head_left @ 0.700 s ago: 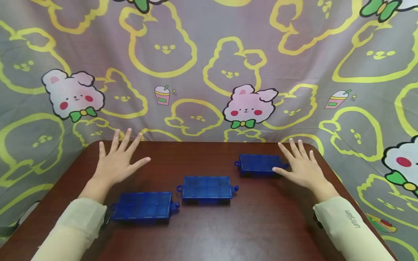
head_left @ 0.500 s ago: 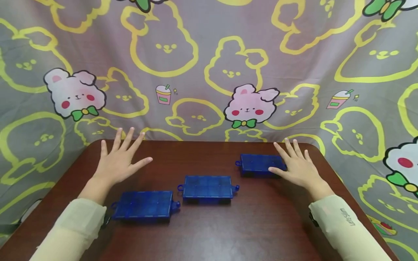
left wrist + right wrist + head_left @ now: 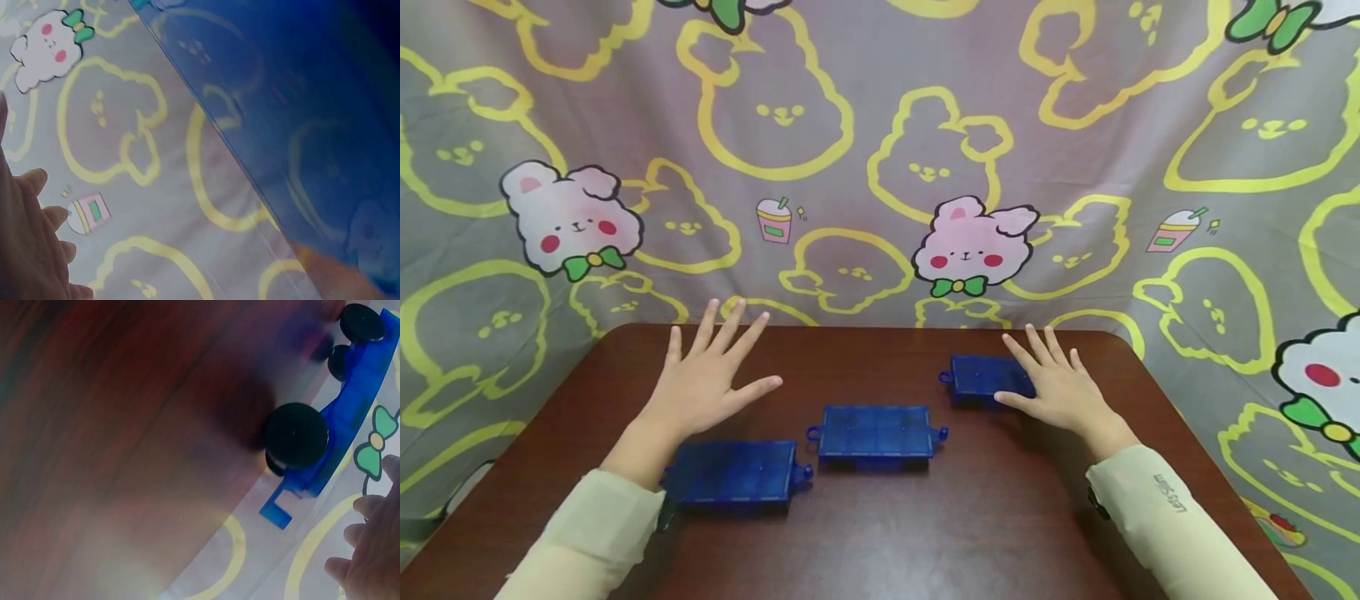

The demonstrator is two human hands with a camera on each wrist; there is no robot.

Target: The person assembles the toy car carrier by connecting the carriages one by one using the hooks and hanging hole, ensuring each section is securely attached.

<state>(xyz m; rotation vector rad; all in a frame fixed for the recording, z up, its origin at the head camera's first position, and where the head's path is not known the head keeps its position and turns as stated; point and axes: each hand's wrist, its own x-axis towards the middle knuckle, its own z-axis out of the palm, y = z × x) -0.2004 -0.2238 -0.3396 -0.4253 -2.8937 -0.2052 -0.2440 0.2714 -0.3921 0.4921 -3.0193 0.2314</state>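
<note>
Three flat blue toy train wagons stand in a diagonal row on the table. In the head view, my left hand (image 3: 696, 390), fingers spread, hovers just behind and above the left wagon (image 3: 733, 475). The middle wagon (image 3: 874, 433) lies between my hands, a loop at its left end and a knob at its right. Over the far right wagon (image 3: 981, 379) spreads my right hand (image 3: 1063, 393), hiding that wagon's right end. Black wheels (image 3: 295, 435) show beneath a wagon in the right wrist view. Neither hand grips anything.
A dark brown wooden table (image 3: 985, 525) with rounded back corners carries the wagons. Behind and beside it hangs a grey curtain (image 3: 850, 83) with yellow outlines and rabbit faces. In the left wrist view, a translucent blue wagon surface (image 3: 300, 112) fills the upper right.
My left hand has shifted right, its wrist now nearer the left wagon. The right hand has moved left, covering more of the far wagon. The wagons have stayed in place.
</note>
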